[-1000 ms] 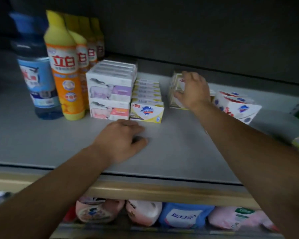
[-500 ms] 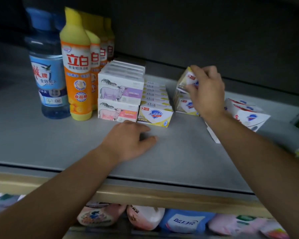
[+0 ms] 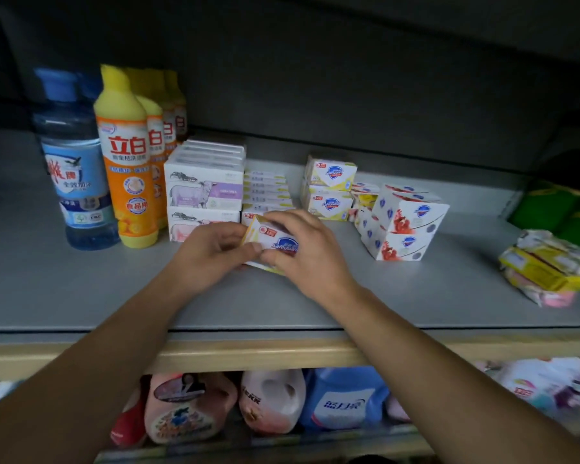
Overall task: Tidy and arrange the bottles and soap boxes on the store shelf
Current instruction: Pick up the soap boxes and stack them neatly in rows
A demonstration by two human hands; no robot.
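A yellow and white soap box (image 3: 275,241) is tilted just above the grey shelf (image 3: 81,289), in front of a row of matching boxes (image 3: 267,192). My left hand (image 3: 211,256) pinches its left end and my right hand (image 3: 305,252) grips its right side. Behind stand two stacked yellow soap boxes (image 3: 329,189). White sheep-print boxes (image 3: 203,192) are stacked to the left. Further left are yellow dish-soap bottles (image 3: 128,162) and a blue bottle (image 3: 74,169). Tilted white and red soap boxes (image 3: 402,226) sit to the right.
Wrapped yellow packs (image 3: 546,269) lie at the shelf's right end, with green packages (image 3: 563,209) behind them. Below the wooden shelf edge (image 3: 248,353), pink, white and blue detergent jugs (image 3: 272,400) fill the lower shelf. A dark back wall closes the shelf.
My right hand has carried a yellow soap box from the right stack down to the front. My left hand lifted off the shelf and now pinches the same box.
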